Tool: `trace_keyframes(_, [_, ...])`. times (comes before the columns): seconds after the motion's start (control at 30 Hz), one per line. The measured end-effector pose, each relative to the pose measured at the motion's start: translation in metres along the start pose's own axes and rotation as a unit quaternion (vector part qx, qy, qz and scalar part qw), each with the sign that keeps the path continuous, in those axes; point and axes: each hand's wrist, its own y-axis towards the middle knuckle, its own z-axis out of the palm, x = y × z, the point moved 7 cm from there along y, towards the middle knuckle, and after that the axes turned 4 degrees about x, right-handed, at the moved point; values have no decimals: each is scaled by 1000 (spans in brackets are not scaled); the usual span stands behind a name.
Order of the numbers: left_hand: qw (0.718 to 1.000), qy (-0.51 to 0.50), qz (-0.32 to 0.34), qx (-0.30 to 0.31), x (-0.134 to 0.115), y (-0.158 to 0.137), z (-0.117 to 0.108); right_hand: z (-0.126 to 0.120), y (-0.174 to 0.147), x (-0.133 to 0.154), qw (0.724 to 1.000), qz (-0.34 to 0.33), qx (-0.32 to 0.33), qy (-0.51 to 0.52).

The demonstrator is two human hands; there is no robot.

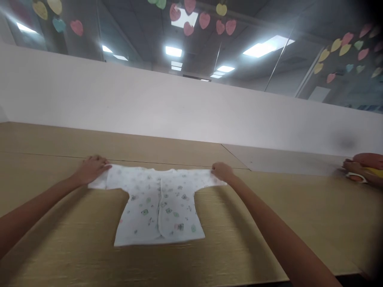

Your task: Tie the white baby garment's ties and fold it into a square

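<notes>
A small white baby shirt (176, 203) with a print of tiny green and grey figures lies spread on the tabletop, front side up. Its sleeves stretch out to both sides, and the front opening runs down the middle. At the left sleeve, my left hand (93, 169) is closed on the upper edge near the cuff, fingers bent over the cloth. My right hand (223, 172) grips the other sleeve near its end, with the fingers curled in. Both hands are slightly blurred, and the fingertips are partly hidden.
The wood-coloured table (161, 267) ends at a low white wall (179, 107), with glass and paper hearts above. At the far right, another person's hand (354, 167) is beside orange-and-white scissors (356, 177) and a reddish object (369, 160). A pale panel (278, 161) lies at the back right.
</notes>
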Motion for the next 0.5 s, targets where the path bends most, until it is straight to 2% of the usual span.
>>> trace_keyframes(0.13, [982, 25, -36, -184, -20, 7, -82, -79, -4, -18, 982, 59, -177, 1])
trace_keyframes(0.2, [967, 52, -18, -247, -29, 1, -107, -105, -15, -29, 966, 74, -247, -4])
trace_keyframes(0.23, [963, 70, -6, -262, -30, -3, -111, -111, -22, -33, 961, 76, -265, -10])
trace_keyframes(0.27, [960, 91, 10, -263, -29, -8, -109, -111, -29, -37, 960, 75, -270, -16])
trace_keyframes(0.33, [962, 137, 57, -231, -23, -20, -89, -96, -44, -41, 966, 68, -247, -29])
trace_keyframes(0.4, [961, 170, 136, -172, -14, -38, -54, -67, -61, -44, 977, 56, -203, -42])
trace_keyframes(0.47, [957, 157, 212, -123, -5, -64, -17, -31, -80, -45, 985, 40, -160, -44])
trace_keyframes(0.5, [957, 141, 230, -110, 0, -77, -3, -13, -90, -47, 989, 35, -142, -34])
